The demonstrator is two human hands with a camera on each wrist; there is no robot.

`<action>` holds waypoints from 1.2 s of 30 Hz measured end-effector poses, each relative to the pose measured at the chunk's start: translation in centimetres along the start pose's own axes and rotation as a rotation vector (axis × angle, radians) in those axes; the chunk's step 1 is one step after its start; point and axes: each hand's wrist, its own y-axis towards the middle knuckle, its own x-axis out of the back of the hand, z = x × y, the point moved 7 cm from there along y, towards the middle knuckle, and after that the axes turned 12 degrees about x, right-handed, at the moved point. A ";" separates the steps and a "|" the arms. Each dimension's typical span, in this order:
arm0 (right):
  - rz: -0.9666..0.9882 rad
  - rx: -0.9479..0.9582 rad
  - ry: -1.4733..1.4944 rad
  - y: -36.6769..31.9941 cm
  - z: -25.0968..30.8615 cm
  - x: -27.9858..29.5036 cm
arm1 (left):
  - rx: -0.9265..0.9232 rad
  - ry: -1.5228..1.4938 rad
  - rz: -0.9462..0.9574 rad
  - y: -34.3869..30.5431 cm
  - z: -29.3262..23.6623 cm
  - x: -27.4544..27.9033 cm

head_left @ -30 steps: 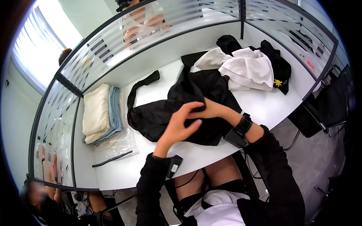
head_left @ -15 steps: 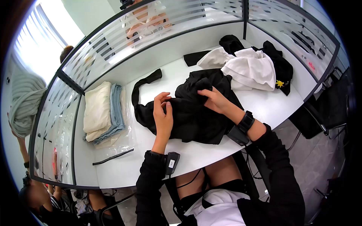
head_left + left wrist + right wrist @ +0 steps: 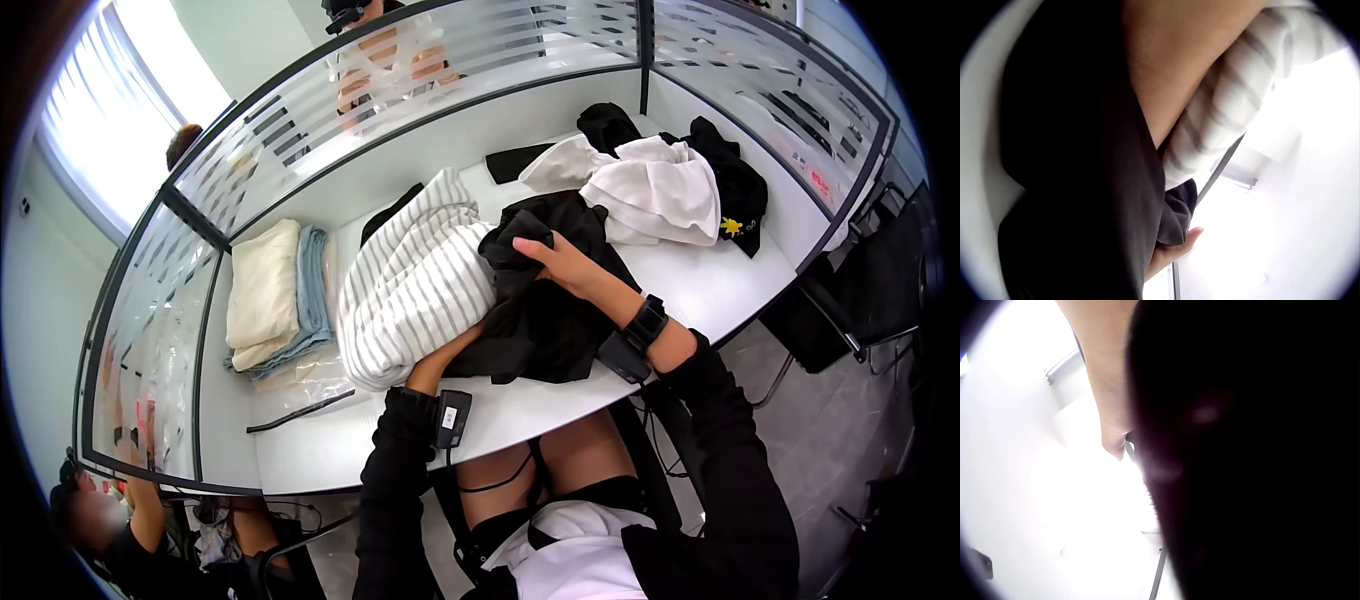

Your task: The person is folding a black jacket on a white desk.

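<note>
A black garment [image 3: 555, 330] lies bunched in front of me, with loose folds on the table. My right hand [image 3: 572, 266] grips a gathered fold of it, thumb on top. A white-and-grey striped garment [image 3: 415, 290] rests in a bulky heap over the black garment's left part. My left hand [image 3: 450, 355] reaches in between the striped heap and the black cloth, its fingers hidden there. Black cloth [image 3: 1085, 156] fills much of the left wrist view beside my forearm and the stripes [image 3: 1222, 119]. In the right wrist view, dark cloth [image 3: 1260, 462] covers the right half.
Folded cream cloth [image 3: 262, 290] and blue denim [image 3: 313, 290] lie on a clear plastic bag at the left. A thin black strip [image 3: 300, 411] lies near the front edge. White cloth [image 3: 660, 190] and black clothing [image 3: 740, 180] are piled back right. Partitions [image 3: 430, 120] enclose the table [image 3: 690, 285].
The striped bundle, held up by another person's arm at the far left half a second ago, now lies on the table over the black garment. My left hand has gone under cover.
</note>
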 end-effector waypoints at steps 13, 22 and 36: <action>0.187 0.812 -0.952 -1.1 7.4 -3.3 | -0.147 0.036 -0.099 0.8 -4.8 0.4; 0.479 0.848 -1.627 0.0 3.3 -9.7 | -0.206 0.176 -0.190 0.4 -3.0 -0.3; -0.152 0.106 0.114 5.6 -0.5 7.6 | -0.251 0.008 -0.082 1.3 -4.7 0.4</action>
